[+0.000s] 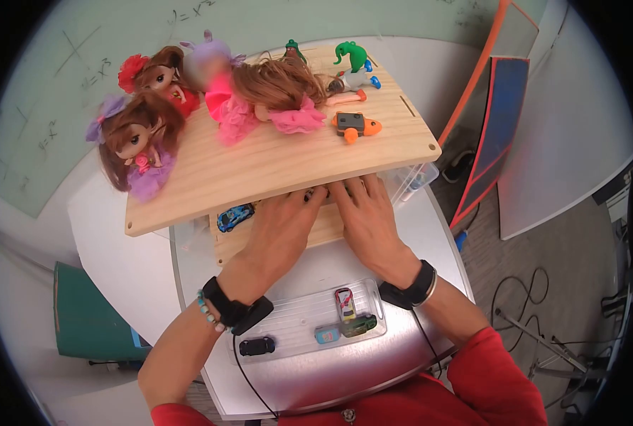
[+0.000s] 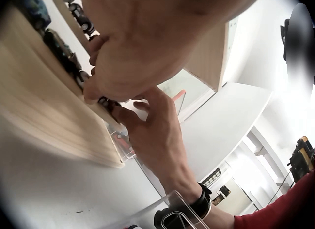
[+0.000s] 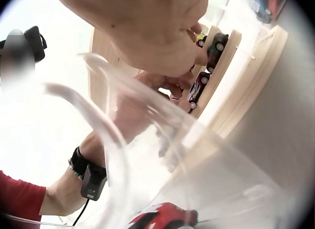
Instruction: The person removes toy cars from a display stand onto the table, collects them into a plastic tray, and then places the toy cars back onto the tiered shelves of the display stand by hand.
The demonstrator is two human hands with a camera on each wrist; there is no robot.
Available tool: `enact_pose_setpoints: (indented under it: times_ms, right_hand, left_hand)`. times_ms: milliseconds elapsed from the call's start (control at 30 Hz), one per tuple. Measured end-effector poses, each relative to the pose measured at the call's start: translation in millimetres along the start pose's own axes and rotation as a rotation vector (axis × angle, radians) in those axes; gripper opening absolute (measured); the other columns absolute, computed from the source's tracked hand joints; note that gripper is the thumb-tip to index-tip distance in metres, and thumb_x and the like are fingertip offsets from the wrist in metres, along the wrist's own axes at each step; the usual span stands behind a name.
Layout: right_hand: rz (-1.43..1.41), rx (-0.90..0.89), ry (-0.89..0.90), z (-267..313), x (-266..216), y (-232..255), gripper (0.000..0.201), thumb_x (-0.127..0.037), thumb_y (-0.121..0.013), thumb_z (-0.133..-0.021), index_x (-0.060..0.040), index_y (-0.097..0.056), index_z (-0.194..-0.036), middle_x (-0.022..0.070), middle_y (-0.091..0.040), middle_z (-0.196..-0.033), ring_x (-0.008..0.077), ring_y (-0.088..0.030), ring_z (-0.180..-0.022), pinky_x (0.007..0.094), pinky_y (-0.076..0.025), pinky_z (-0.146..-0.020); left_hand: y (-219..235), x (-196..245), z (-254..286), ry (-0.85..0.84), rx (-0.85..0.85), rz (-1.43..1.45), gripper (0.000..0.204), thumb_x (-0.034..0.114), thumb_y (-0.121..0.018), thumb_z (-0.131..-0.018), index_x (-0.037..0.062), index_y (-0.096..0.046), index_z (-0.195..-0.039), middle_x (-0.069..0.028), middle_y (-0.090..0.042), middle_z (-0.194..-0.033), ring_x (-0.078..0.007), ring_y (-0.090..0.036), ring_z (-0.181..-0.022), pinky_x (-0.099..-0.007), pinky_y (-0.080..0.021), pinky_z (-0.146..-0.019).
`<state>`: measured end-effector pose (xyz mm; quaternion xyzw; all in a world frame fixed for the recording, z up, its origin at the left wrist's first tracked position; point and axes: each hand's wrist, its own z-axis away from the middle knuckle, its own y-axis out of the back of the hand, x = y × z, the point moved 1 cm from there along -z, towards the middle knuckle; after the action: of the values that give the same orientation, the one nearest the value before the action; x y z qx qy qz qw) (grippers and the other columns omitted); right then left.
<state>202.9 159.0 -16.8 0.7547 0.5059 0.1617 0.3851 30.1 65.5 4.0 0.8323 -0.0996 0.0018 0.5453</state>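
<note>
Both hands reach under the overhanging top board, onto a lower wooden board (image 2: 54,103) with rows of small toy cars. My left hand (image 1: 281,224) has its fingers curled in among them, its thumb by a black-and-white toy car with pink markings (image 3: 199,86). Close beside it, my right hand (image 1: 364,216) bends its fingers around a yellow toy car (image 3: 201,39), partly hidden. A dark green toy car (image 3: 216,52) stands nearby in the row. The blue toy car (image 1: 235,217) sits at the board's left end. From the head view, the top board covers most fingertips.
Dolls (image 1: 142,149) and small toy figures (image 1: 355,126) occupy the top board (image 1: 274,174). Below the hands, a clear plastic tray (image 1: 288,319) holds several toy cars, including a black toy car (image 1: 257,346). A clear container (image 1: 419,177) stands to the right.
</note>
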Motion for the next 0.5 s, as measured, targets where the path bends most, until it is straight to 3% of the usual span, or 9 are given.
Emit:
enact_pose_setpoints:
  times_ms: [133,333,400,433,500]
  right_hand:
    - [-0.102,-0.002,0.112,7.7,4.2,35.1,0.041,0.0,-0.074,-0.086,0.0004,-0.07,-0.127,0.015,-0.069,-0.135,0.0396,-0.062,-0.131,0.049,-0.058,-0.105]
    - [-0.293,-0.096,0.187,47.3,-19.1,113.7,0.044,0.0,-0.074,-0.083,-0.001,-0.071,-0.127,0.012,-0.072,-0.134,0.0347,-0.065,-0.128,0.0434,-0.063,-0.094]
    - [-0.409,-0.262,0.344,63.1,-33.1,127.8,0.039,-0.004,-0.077,-0.086,-0.0018,-0.07,-0.125,0.0096,-0.071,-0.123,0.0301,-0.067,-0.121,0.04,-0.064,-0.093]
    - [-0.408,-0.258,0.345,65.5,-36.0,130.1,0.039,-0.004,-0.077,-0.086,-0.0018,-0.07,-0.125,0.0096,-0.071,-0.123,0.0301,-0.067,-0.121,0.04,-0.064,-0.093]
    - [-0.414,-0.453,0.444,68.7,-47.2,130.8,0.034,-0.008,-0.079,-0.09,-0.0026,-0.069,-0.122,0.0093,-0.067,-0.113,0.0276,-0.069,-0.113,0.0389,-0.065,-0.09]
  left_hand:
    - [59.5,24.3,11.4,-0.064,0.041,-0.007,0.051,0.0,-0.086,-0.089,0.0037,-0.071,-0.138,-0.0168,-0.069,-0.132,-0.0406,-0.066,-0.126,-0.0526,-0.058,-0.106]
    - [125.2,63.0,85.8,-0.058,-0.139,0.164,0.038,0.0,-0.089,-0.087,0.0036,-0.075,-0.122,-0.0123,-0.072,-0.112,-0.0379,-0.07,-0.107,-0.0494,-0.061,-0.091]
    - [131.6,73.6,113.3,0.013,-0.303,0.234,0.03,-0.001,-0.08,-0.09,0.0029,-0.076,-0.119,-0.0085,-0.071,-0.105,-0.0321,-0.069,-0.104,-0.0456,-0.062,-0.088]
    - [132.8,75.7,125.3,0.011,-0.302,0.23,0.03,-0.001,-0.08,-0.09,0.0029,-0.076,-0.119,-0.0085,-0.071,-0.105,-0.0321,-0.069,-0.104,-0.0456,-0.062,-0.088]
    - [129.8,74.6,147.3,0.087,-0.424,0.246,0.031,0.003,-0.082,-0.093,0.0021,-0.075,-0.123,-0.0094,-0.074,-0.107,-0.0317,-0.073,-0.106,-0.0451,-0.063,-0.087]
